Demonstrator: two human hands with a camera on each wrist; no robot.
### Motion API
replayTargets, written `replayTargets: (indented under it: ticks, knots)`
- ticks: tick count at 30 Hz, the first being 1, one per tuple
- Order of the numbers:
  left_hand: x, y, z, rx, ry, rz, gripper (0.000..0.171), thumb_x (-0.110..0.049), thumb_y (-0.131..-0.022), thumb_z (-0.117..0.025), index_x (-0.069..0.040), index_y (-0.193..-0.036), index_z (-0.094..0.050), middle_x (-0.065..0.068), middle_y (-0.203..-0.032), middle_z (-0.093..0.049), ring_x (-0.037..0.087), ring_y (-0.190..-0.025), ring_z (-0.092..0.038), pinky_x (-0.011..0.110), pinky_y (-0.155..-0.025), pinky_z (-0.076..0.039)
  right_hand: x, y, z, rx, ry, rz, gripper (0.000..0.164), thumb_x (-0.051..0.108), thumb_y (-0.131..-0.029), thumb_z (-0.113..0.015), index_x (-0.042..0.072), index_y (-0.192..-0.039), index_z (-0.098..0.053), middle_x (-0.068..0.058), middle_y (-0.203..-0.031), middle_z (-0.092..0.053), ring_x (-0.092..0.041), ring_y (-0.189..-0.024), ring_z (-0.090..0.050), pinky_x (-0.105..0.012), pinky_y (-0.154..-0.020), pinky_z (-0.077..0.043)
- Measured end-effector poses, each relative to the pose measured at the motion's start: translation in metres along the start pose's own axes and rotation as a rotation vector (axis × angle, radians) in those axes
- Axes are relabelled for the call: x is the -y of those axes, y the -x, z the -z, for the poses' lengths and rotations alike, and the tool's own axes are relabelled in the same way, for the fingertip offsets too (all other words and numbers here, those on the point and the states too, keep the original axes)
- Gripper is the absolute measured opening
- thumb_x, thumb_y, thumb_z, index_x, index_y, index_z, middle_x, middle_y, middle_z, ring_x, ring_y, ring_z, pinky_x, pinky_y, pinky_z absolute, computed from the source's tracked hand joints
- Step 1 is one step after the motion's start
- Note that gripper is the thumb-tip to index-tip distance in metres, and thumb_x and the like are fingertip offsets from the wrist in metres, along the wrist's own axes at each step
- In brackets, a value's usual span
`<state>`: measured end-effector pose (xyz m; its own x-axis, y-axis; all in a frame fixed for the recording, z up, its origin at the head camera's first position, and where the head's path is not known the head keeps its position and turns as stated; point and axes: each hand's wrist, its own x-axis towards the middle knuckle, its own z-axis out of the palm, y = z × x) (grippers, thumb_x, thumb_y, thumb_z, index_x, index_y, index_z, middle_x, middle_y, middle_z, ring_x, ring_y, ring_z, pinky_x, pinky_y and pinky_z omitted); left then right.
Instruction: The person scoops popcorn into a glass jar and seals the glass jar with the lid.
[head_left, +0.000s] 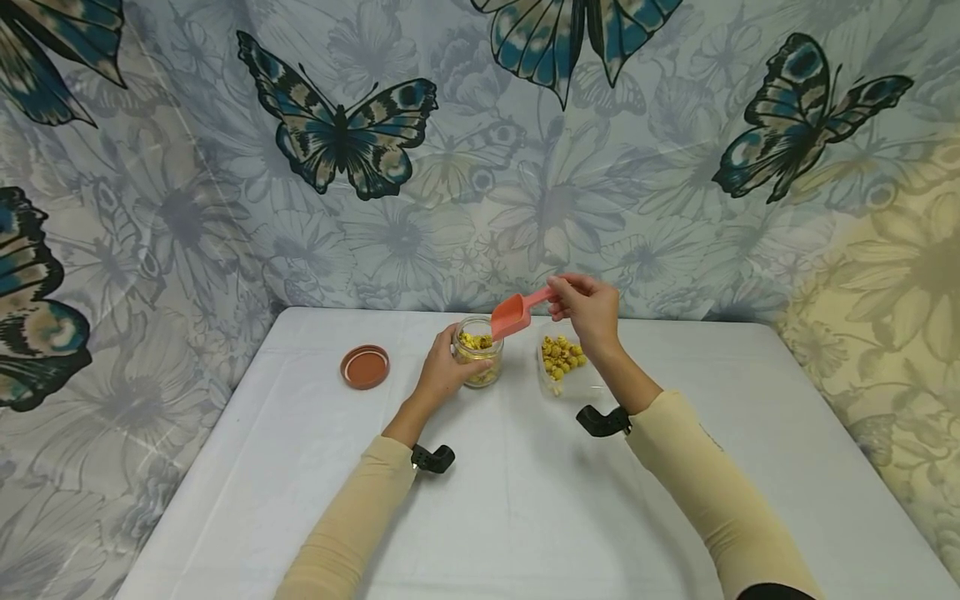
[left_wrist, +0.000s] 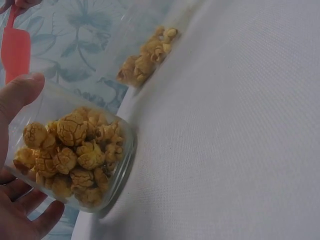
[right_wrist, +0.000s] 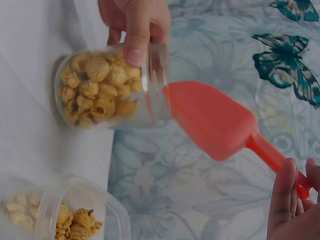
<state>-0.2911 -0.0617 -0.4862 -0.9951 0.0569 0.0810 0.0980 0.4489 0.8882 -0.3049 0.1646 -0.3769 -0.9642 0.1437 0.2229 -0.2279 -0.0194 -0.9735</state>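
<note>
Head view puts a clear glass jar [head_left: 483, 377] near the far edge of the white tabletop [head_left: 487, 500], the left hand [head_left: 442, 367] wrapped round its side, thumb and fingers gripping the glass. That grasp seems meant to steady the jar with its mouth uncovered while the other hand works above. The right hand [head_left: 592, 310] pinches the handle of a coral scoop [head_left: 510, 317] near its end, probably to keep the fingers away from the rim; the scoop slants down to the left, its tip at the jar's mouth.

Round golden popcorn [right_wrist: 97, 85] fills much of the jar's body, with some room below the rim. Just right of the jar stands a clear plastic tub [head_left: 577, 387], within easy reach of the scoop, it seems; more popcorn is heaped in its far part, the near part bare. No popcorn can be made out in the scoop. A brown lid [head_left: 365, 367] lies left of the jar, apparently set aside.
</note>
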Motion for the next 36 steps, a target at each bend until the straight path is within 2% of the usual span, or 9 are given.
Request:
replayTargets:
  ticks: [4,12,20,27,36]
  knots:
    - [0.001,-0.001,-0.001,-0.004,0.002,-0.001,0.093,-0.040,-0.075,-0.083,-0.007,-0.147,-0.035,0.015,-0.143,-0.045,0.031,-0.137,-0.043,0.051,-0.116,-0.033,-0.003,0.001,0.003,-0.013,-0.014,-0.002,0.027,0.018,-0.089,-0.072,-0.005,-0.102,-0.067,0.003,-0.068,-0.070,-0.007,-0.050,-0.062,-0.020,-0.049,-0.055]
    - [0.003,0.000,-0.002,-0.012,-0.007,-0.004,0.093,-0.041,-0.075,-0.082,-0.008,-0.147,-0.035,0.015,-0.144,-0.045,0.031,-0.137,-0.042,0.051,-0.116,-0.033,-0.003,0.005,0.010,-0.017,-0.004,-0.047,0.029,0.018,-0.092,-0.069,-0.007,-0.106,-0.065,0.004,-0.069,-0.069,-0.007,-0.052,-0.063,-0.021,-0.051,-0.056]
    - [0.002,0.002,-0.003,-0.016,-0.009,-0.009,0.093,-0.040,-0.075,-0.083,-0.007,-0.147,-0.035,0.016,-0.143,-0.045,0.032,-0.137,-0.043,0.051,-0.116,-0.033,-0.006,0.007,0.012,-0.045,-0.039,-0.081,0.022,0.017,-0.091,-0.069,-0.002,-0.102,-0.067,0.002,-0.068,-0.069,-0.008,-0.052,-0.063,-0.021,-0.052,-0.056]
    - [0.003,0.004,-0.003,-0.017,-0.005,-0.007,0.092,-0.038,-0.077,-0.082,-0.006,-0.148,-0.034,0.016,-0.144,-0.044,0.032,-0.138,-0.041,0.050,-0.116,-0.033,-0.010,0.008,0.013,-0.051,-0.076,-0.100,0.020,0.015,-0.091,-0.068,-0.002,-0.101,-0.066,0.001,-0.068,-0.069,-0.008,-0.051,-0.063,-0.020,-0.051,-0.056]
    - [0.001,0.006,-0.002,-0.018,0.000,-0.001,0.092,-0.038,-0.076,-0.083,-0.006,-0.147,-0.034,0.014,-0.144,-0.045,0.030,-0.138,-0.042,0.049,-0.117,-0.033,-0.012,0.010,0.014,-0.059,-0.079,-0.138,0.028,0.013,-0.092,-0.067,-0.008,-0.110,-0.063,0.002,-0.067,-0.069,-0.007,-0.051,-0.063,-0.020,-0.052,-0.056]
